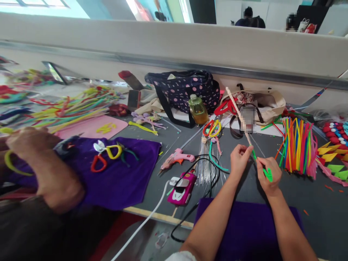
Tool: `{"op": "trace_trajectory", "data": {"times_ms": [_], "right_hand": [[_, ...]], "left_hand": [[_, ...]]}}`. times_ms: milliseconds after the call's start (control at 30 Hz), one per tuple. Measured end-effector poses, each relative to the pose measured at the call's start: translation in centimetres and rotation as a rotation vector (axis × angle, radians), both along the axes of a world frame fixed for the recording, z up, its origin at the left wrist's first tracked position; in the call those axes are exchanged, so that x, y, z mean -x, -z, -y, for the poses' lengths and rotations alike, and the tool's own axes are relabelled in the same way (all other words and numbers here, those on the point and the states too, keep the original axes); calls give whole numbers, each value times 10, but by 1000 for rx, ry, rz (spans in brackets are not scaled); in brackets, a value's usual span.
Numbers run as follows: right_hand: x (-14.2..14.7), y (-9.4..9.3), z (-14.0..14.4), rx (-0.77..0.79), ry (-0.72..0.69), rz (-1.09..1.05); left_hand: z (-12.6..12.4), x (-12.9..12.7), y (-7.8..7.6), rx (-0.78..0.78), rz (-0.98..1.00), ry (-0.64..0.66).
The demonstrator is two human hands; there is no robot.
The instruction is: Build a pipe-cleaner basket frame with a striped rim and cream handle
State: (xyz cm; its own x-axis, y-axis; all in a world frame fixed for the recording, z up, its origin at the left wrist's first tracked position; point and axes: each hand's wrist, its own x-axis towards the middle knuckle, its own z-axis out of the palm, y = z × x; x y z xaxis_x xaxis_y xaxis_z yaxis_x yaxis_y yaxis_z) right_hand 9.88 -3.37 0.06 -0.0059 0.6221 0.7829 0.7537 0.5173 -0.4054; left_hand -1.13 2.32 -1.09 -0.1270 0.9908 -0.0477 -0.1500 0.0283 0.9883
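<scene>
A long pale fuzzy stem (236, 108) slants up and away from my left hand (240, 159), whose thumb and fingers are closed in a pinch at its lower end. A bright green fuzzy pipe cleaner (254, 153) shows between my two hands, meeting the pale stem. My right hand (269, 175) is closed around the green pipe cleaner, and a loop of it sticks out beside the fingers. How the green and pale parts are joined is hidden by my fingers. Both hands are above the grey table, beyond a purple cloth (250, 224).
A pink glue gun (179, 156), magenta pouch (182, 188), thin wires (208, 163) and scissors (212, 128) lie to the left. Coloured pipe cleaners (299, 145) stand at right. Behind are a bottle (198, 110) and bags (187, 88). Another person's arm (51, 170) is at far left.
</scene>
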Motion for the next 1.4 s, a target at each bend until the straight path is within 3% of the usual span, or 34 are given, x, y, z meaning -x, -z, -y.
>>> {"op": "trace_trajectory", "data": {"times_ms": [200,367,533,767,933,1100,1400], "right_hand": [[7,-2,2,-77,-22,166],[9,-3,3,-64,-24,120],[8,0,3,6,-11,-78],[9,0,-1,284,22,-709],[1,1,-9,364,-21,-1024],[-5,0,-13,426,-84,-1147],[-7,-1,-12,432,-106,-1151]], "left_hand": [[-2,0,0,11,124,-1],[-3,0,3,45,261,23],[-4,3,1,107,362,21],[-7,10,-2,190,487,71],[-8,14,-2,240,601,175],[-7,16,-2,252,703,303],[-2,15,-10,289,781,523]]}}
